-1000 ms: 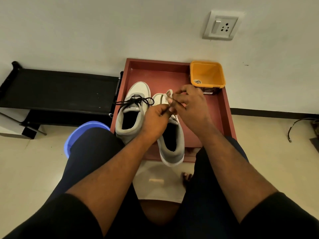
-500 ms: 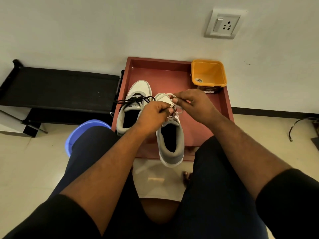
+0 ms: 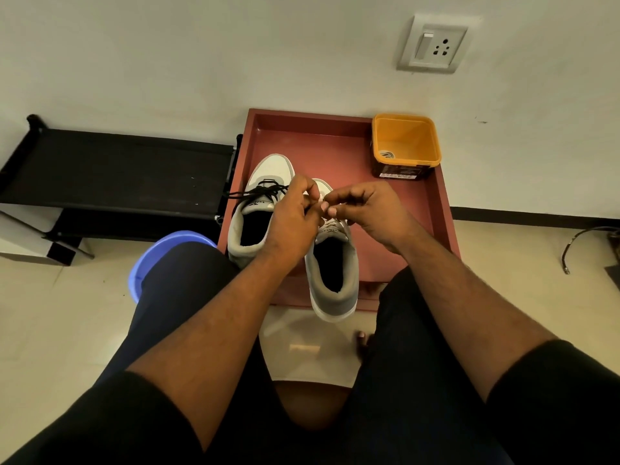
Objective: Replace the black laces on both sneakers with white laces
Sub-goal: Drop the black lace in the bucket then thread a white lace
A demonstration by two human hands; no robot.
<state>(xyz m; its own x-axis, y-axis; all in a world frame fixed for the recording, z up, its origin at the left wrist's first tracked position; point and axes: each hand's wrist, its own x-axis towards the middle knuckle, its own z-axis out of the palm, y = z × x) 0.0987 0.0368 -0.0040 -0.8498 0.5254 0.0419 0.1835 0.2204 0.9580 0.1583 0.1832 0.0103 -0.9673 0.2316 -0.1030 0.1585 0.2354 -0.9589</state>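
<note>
1. Tray [image 3: 432, 196], head view: it's a red-brown one with raised walls, back edge tight against the wall at 12 o'clock. Bare tray floor shows toward 12 and 3 o'clock of the shoes. The right sneaker [image 3: 335, 276] pokes its heel past the near rim at 6 o'clock, hanging over the floor tiles.

2. Tight spots: black rack [image 3: 117, 169] butts up to the tray at 9 o'clock, blue bucket [image 3: 161, 250] sits at 7 o'clock half behind a knee, orange tub [image 3: 406, 142] fills the tray's 1 o'clock corner.

3. Hard to see: both hands cover the front of the right sneaker, so I can't tell how far its eyelets are laced. Something small lies in the tub, too blurry to name. A cable [image 3: 583, 243] gets cut off at the 3 o'clock frame edge.

4. Hands: left hand [image 3: 295, 219] and right hand [image 3: 369, 209] meet over the right sneaker's tongue, fingers curled, both pinching the white lace [image 3: 332, 226].

5. Left sneaker [image 3: 255, 209] lies just beside it at 9 o'clock, black lace [image 3: 258, 193] still in, loose ends trailing toward the rack, with the left hand's knuckles overlapping it.
</note>
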